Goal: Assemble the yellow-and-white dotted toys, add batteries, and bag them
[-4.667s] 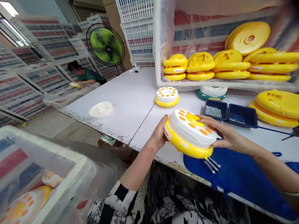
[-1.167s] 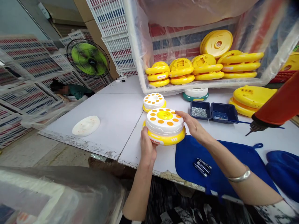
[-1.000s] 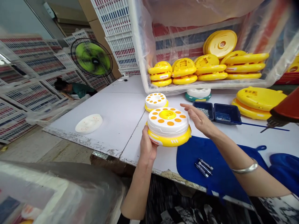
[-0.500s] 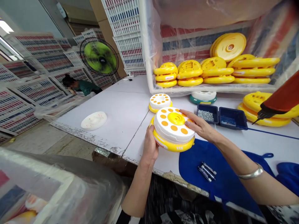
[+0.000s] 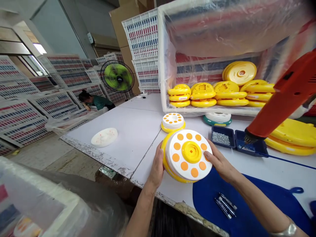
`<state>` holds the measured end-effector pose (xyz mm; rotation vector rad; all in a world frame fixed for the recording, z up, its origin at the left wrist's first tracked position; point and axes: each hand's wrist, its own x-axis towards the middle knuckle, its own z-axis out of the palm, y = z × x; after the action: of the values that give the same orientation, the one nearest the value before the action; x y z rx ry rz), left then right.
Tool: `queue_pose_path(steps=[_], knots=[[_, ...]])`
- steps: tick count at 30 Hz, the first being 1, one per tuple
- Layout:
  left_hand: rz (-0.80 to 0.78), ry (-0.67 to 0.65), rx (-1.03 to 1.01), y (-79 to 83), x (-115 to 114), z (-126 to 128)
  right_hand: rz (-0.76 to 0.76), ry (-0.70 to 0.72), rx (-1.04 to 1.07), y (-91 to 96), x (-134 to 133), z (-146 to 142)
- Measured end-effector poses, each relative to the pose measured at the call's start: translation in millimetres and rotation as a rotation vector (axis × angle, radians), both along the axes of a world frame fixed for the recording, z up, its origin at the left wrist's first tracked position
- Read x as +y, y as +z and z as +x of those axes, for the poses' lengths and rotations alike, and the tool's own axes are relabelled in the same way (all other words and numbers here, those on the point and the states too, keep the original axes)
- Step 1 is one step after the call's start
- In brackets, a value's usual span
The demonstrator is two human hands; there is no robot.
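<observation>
Between my two hands is a round plastic toy base [image 5: 184, 179] with a yellow bottom, a white top ringed by orange dots and a yellow hub in the middle. Its top face is tilted toward me, above the table's front part. My left hand [image 5: 157, 166] grips the yellow rim at its left side, the fingers hidden behind. My right hand [image 5: 219, 161] holds the right edge, thumb on the white face beside an orange dot. Just behind stands a similar yellow-and-white base [image 5: 172, 121]. Several batteries [image 5: 225, 205] lie on a blue cloth [image 5: 209, 194] below my right arm.
A red-orange electric screwdriver [image 5: 278, 98] hangs at the right over dark blue trays [image 5: 223, 136], one holding small screws. A plastic-lined crate [image 5: 161, 65] holds stacked yellow shells [image 5: 203, 95]. A white oval piece [image 5: 104, 137] lies left. A fan [image 5: 117, 76] and a person [image 5: 98, 101] are farther back.
The toy base has tipped up, its white face now turned more toward me. My right hand has shifted from the top to the right edge. The view has tilted upward.
</observation>
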<state>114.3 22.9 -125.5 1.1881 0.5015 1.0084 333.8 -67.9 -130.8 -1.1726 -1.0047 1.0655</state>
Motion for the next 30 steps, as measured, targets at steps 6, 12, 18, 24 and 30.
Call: queue_pose_path(steps=[6, 12, 18, 24, 30], knots=[[0.033, -0.13, 0.169, 3.0, 5.5, -8.6, 0.095, 0.003, -0.179, -11.5, -11.9, 5.4], [0.143, -0.032, 0.102, 2.5, -10.6, -4.1, 0.215, 0.008, -0.232, -22.3, -20.4, 14.9], [0.559, 0.177, 0.385, 4.9, -20.5, -7.6, 0.226, -0.051, -0.302, -29.3, -24.8, 13.7], [0.861, 0.307, 0.505, 4.6, -19.4, -6.3, 0.25, -0.184, -0.583, -24.0, -25.8, -1.9], [0.983, 0.352, 0.53, 6.1, -19.5, -2.4, 0.369, -0.115, -1.068, 17.7, -64.8, -39.1]])
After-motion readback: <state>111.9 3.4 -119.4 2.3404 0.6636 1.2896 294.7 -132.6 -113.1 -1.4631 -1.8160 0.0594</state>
